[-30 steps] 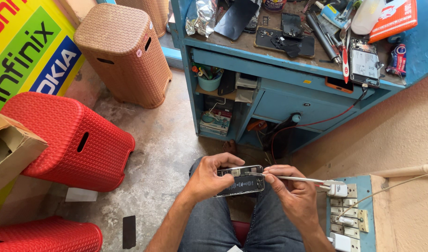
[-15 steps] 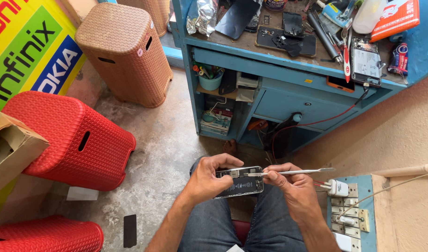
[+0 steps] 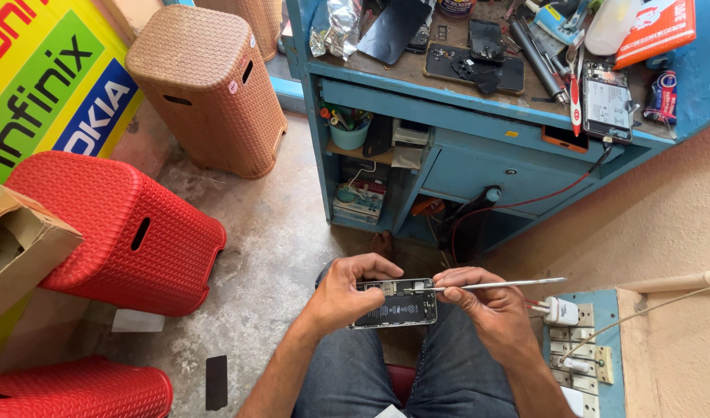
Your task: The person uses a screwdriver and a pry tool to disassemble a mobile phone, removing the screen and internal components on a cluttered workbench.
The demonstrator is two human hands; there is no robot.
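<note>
holding opened phone [image 3: 395, 303], left hand [image 3: 341, 292]; teal cup [image 3: 349, 136] holds pens.

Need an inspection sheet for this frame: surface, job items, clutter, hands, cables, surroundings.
Surface: blue workbench, top crowded; work is done over the lap.
Job's things: opened phone, insides showing; thin metal tool, tip at the phone's top edge.
Clutter: phone parts, red-handled screwdriver, foil on bench.
Grippers: left hand grips phone; right hand pinches tool.
Cables: red wire under bench; white charger in socket panel.
Surroundings: red stools, brown stool, cardboard box, concrete floor.
</note>
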